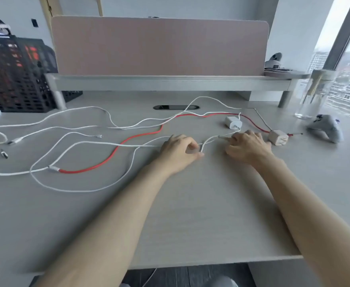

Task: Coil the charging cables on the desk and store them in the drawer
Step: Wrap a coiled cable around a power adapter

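Pale wood-grain desk (190,214) runs back to a pink divider panel (159,46) at 12 o'clock, with loose white cables (112,143) and a red cable (74,171) sprawled uncoiled from 9 o'clock toward the centre, and a white charger block (232,121) at 1 o'clock. Just right of centre, the left hand (178,152) pinches one white cable (209,139) between thumb and fingers, while the right hand (247,146), near it at its 3 o'clock, grips that cable's plug end with curled fingers.

White cables (99,143) sprawled loose across the desk (190,204), red cable (79,172) winding among them — all uncoiled
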The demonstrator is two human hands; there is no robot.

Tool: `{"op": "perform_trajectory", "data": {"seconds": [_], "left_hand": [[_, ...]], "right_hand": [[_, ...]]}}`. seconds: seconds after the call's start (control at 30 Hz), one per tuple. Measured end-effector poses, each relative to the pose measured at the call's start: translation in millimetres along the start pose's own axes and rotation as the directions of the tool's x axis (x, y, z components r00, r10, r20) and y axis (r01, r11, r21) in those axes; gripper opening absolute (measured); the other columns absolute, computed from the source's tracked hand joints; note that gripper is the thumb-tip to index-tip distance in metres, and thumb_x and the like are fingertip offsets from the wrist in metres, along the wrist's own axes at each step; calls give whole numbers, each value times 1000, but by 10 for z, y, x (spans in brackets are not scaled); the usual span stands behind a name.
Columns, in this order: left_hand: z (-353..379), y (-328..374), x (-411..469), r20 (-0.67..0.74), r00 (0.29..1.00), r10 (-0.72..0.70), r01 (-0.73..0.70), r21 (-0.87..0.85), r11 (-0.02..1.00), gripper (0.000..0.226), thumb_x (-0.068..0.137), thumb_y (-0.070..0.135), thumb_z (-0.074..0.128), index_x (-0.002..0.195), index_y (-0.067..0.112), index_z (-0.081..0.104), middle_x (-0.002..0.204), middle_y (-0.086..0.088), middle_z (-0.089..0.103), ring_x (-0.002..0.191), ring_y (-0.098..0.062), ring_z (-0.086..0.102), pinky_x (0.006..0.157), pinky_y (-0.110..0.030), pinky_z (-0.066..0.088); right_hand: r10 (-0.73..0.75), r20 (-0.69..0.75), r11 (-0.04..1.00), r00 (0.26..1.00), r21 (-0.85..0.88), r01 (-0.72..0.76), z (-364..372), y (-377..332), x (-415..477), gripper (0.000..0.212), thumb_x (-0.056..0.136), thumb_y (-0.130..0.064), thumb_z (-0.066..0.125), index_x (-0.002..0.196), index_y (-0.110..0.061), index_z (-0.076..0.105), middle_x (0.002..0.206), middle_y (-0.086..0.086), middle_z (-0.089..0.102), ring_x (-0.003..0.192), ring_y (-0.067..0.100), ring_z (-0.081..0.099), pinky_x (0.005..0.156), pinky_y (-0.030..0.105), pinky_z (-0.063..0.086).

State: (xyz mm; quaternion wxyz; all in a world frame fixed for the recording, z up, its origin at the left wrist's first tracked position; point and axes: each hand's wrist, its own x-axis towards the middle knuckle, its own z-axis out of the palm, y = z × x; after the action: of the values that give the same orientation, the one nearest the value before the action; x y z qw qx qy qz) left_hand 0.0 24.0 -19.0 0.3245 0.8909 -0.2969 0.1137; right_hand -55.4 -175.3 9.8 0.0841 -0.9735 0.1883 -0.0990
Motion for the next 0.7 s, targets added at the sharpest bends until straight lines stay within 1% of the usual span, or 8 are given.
{"op": "perform_trajectory", "data": {"seconds": [0.13,0.27,0.3,0.4,0.43,0.5,0.6,0.7], "left_hand": [[-15,23,-40,-45,999,20,-18,57,998,30,85,28,65,113,20,62,110,3,64,112,-21,51,96,-35,40],[-51,-29,-27,-96,993,-67,77,96,992,54,85,16,58,136,16,42,126,-9,56,121,-31,46,100,-41,38],[-64,-31,-24,-117,989,-87,96,71,993,61,85,13,57,142,14,35,132,-13,52,124,-33,44,102,-42,38],[-97,25,-26,-172,976,-132,132,-12,991,72,88,1,48,150,15,15,136,-12,48,122,-32,47,98,-42,41],[-100,36,-29,-206,968,-141,137,-35,990,70,88,-1,46,149,17,16,130,-8,52,115,-30,51,92,-41,44],[-93,8,-1,-233,957,-172,147,-122,982,61,89,-1,43,143,22,27,116,1,60,99,-25,60,85,-41,48],[-81,-58,90,-168,946,-278,217,-310,926,39,94,2,42,127,22,47,104,5,67,70,-18,64,76,-36,51],[-80,-49,83,-224,952,-211,137,-304,943,37,95,6,43,122,30,53,96,8,66,68,-13,60,74,-37,52]], "right_hand": [[-96,-1,977,995,190,94,16,-83,-34,46,83,-21,57,127,-33,57,126,9,57,119,32,51,92,40,44],[-186,-109,878,976,427,215,151,-301,-67,36,88,-28,61,124,-27,57,120,11,59,115,30,53,83,30,40],[-166,-116,796,979,571,203,159,-382,-99,32,90,-31,61,121,-25,57,114,8,61,110,26,56,80,30,40],[-139,60,356,989,935,-7,139,-611,-197,26,97,-36,56,115,-18,58,101,2,63,84,19,66,69,27,47],[-166,98,254,981,966,-53,136,-657,-208,28,99,-35,53,116,-14,58,101,4,62,76,18,67,64,27,48],[-201,121,144,972,985,-93,140,-674,-187,32,102,-34,47,114,-8,59,98,10,62,64,18,63,55,29,48],[-258,146,119,955,986,-119,120,-613,-116,32,103,-36,41,109,-12,61,97,15,69,57,21,61,46,28,47],[-362,166,116,917,984,-132,113,-559,-72,37,102,-41,46,113,-9,61,100,14,72,59,23,65,46,28,53]]}}
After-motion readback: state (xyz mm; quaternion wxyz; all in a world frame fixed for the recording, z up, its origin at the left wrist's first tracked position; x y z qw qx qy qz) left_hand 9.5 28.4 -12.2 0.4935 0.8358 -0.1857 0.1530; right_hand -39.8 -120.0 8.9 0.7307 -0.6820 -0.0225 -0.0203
